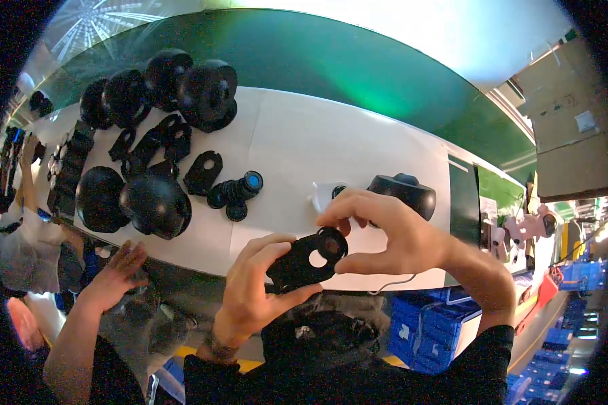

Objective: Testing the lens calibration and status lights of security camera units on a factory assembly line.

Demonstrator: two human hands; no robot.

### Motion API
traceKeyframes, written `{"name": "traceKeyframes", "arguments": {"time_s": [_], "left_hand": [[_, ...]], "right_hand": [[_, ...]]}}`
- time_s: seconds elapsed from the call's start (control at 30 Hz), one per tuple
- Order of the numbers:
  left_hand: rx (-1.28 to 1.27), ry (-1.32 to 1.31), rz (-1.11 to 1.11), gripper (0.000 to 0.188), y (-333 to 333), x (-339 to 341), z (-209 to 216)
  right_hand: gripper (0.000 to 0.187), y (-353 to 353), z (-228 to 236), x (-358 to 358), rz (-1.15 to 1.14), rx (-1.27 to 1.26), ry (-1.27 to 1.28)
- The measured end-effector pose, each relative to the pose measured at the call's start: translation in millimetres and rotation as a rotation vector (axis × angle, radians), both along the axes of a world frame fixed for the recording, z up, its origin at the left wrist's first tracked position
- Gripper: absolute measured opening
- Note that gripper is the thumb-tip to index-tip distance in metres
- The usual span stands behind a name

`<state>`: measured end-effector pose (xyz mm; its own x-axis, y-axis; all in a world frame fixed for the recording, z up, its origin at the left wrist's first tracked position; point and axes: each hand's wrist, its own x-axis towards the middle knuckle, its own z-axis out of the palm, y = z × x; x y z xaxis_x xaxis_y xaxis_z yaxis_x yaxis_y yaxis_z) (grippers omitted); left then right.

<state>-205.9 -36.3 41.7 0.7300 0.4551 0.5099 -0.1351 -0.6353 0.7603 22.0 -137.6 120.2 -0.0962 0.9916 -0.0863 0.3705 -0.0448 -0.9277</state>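
Observation:
My left hand (253, 287) grips a flat black bracket (290, 268) with a rounded end and a round hole, tilted over the table's near edge. At the bracket's far right end sits a black ring (335, 244). My right hand (402, 236) curls around this ring, thumb below it and fingers above; the exact contact is partly hidden. Beyond my right hand lie a small white part (323, 196) and a dome-shaped black housing (412, 196), partly covered by the hand. Left of them, black lens rings with a blue face (252, 181) lie beside another black bracket (203, 173).
Several black domes (157, 204) and round housings (208, 94) crowd the left of the white table (290, 148). A co-worker's hand (118, 277) rests near the table's edge at left. Blue crates (422, 331) stand below right; cardboard boxes (574, 128) are at far right.

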Motion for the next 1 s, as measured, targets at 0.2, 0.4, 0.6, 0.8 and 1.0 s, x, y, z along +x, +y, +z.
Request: {"name": "traceKeyframes", "arguments": {"time_s": [0.2,0.4,0.6,0.8,1.0], "left_hand": [[0.074,-0.018,-0.002,0.072,-1,1,1],[0.084,0.002,-0.023,0.073,-2,0,0],[0.082,-0.011,-0.024,0.073,-2,2,-2],[0.078,-0.005,-0.024,0.073,-2,2,-2],[0.089,-0.013,-0.018,0.072,-3,3,-3]], "right_hand": [[0.047,-3,-10,-11,0.078,0.324,-0.351],[0.049,-4,-11,-13,0.102,0.343,-0.497],[0.05,-6,-8,-14,0.099,0.329,-0.593],[0.051,-7,-8,-13,0.084,0.318,-0.651],[0.049,-8,-8,-15,0.064,0.373,-0.642]]}}
